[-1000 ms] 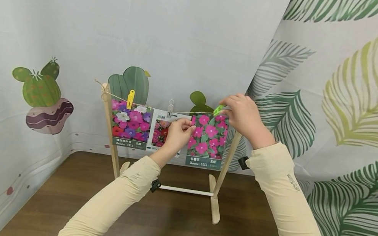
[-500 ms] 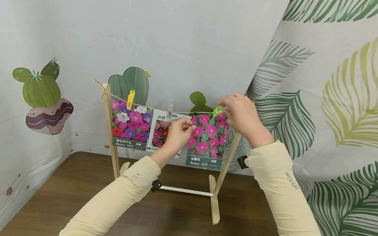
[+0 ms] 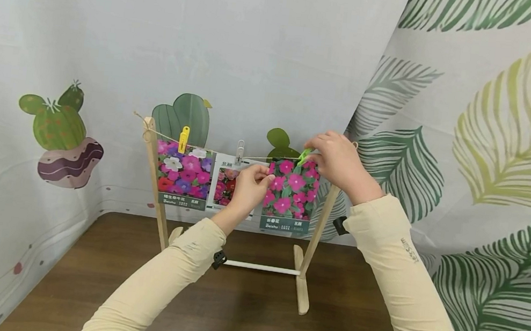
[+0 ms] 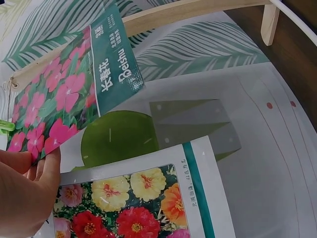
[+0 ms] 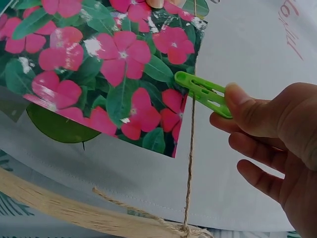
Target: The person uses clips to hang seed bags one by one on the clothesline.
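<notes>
A flower seed packet (image 3: 290,192) with pink blooms and a dark green lower band hangs at the right end of a twine line (image 5: 190,163). My left hand (image 3: 249,190) pinches its left edge, near the top. With thumb and fingers, my right hand (image 3: 340,163) pinches a green clothespin (image 5: 203,93), whose tip lies over the packet's top edge and the twine. In the left wrist view the pink packet (image 4: 62,94) slants above a white-bordered packet (image 4: 133,203) of mixed blooms. My left hand partly covers that white packet in the head view.
A yellow clothespin (image 3: 183,139) holds a multicoloured flower packet (image 3: 184,176) at the left of the line. A pale clip (image 3: 240,152) holds the middle packet. The wooden stand (image 3: 300,288) with a white crossbar (image 3: 262,267) rests on a brown table (image 3: 135,292) before a patterned cloth (image 3: 282,54).
The lower edge of the pink packet has shifted slightly left and up. My right hand and the green clothespin have moved slightly left. My left hand stays almost still.
</notes>
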The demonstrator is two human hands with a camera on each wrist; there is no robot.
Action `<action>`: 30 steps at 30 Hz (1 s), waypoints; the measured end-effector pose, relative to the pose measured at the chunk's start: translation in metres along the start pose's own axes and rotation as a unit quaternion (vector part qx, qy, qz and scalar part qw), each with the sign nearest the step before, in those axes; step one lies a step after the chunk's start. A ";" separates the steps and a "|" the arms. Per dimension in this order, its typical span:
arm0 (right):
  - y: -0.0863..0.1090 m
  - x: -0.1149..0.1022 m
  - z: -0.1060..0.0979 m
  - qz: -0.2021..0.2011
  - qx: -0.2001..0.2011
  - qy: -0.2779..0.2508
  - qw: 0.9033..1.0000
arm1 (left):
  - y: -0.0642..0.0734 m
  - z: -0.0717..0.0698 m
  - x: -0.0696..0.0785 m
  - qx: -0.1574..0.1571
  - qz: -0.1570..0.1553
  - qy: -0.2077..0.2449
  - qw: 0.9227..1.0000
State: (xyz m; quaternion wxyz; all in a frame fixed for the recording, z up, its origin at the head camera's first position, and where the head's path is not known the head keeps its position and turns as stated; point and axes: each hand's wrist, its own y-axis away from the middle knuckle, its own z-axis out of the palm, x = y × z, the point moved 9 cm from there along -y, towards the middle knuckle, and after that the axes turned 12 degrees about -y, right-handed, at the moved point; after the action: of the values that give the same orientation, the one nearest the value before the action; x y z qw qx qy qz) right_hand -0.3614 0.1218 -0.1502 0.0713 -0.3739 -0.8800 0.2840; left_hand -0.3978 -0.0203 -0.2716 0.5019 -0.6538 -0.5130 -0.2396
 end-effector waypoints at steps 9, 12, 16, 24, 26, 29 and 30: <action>-0.003 -0.001 0.006 0.010 -0.026 -0.006 1.000 | -0.001 -0.002 0.003 0.010 0.007 0.006 1.000; -0.004 -0.002 0.008 0.013 -0.035 -0.009 0.999 | 0.000 -0.003 0.005 0.015 0.007 0.007 1.000; -0.004 -0.002 0.010 0.021 -0.046 -0.009 0.999 | 0.001 -0.004 0.006 0.027 0.010 0.005 1.000; -0.005 0.003 0.019 0.053 -0.088 0.019 0.995 | 0.002 -0.002 0.005 0.034 0.017 0.019 0.999; -0.005 0.004 0.021 0.053 -0.092 0.026 0.994 | 0.003 -0.002 0.004 0.031 0.017 0.017 0.999; -0.004 0.003 0.022 0.050 -0.094 0.028 0.994 | 0.004 -0.001 0.005 0.027 0.019 0.009 0.999; -0.004 0.003 0.022 0.049 -0.094 0.028 0.994 | 0.004 -0.001 0.004 0.025 0.021 0.007 0.999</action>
State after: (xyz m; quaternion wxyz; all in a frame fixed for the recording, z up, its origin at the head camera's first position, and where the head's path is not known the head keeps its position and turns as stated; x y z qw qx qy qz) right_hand -0.3735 0.1113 -0.1667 0.0468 -0.4292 -0.8812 0.1924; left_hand -0.3926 -0.0188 -0.2693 0.5264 -0.6498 -0.5017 -0.2210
